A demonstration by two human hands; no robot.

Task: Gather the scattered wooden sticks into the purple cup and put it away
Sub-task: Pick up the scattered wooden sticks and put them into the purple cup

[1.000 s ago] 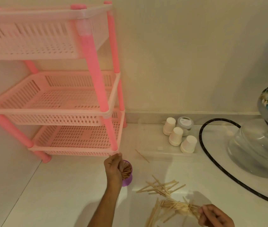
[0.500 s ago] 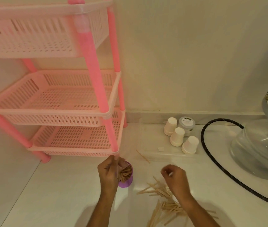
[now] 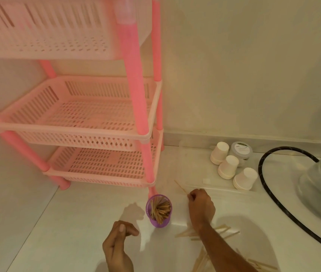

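Stray stick pinched, cup unguarded

Risk is seen in the purple cup [image 3: 159, 211], left upright and unheld on the surface below the pink rack [image 3: 104, 122]. A lone stick [image 3: 180, 187] is pinched by the right hand [image 3: 201, 207]; the left hand [image 3: 117, 246] is loosely curled, its grip empty. The cup could be toppled by a careless drop-in, and the scattered sticks [image 3: 210, 234] added to.

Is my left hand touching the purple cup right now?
Apart. The head view shows the left hand below and left of the purple cup, with bare white floor between them.

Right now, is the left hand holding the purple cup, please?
No, the left hand hangs apart from the purple cup, which stands alone on the floor.
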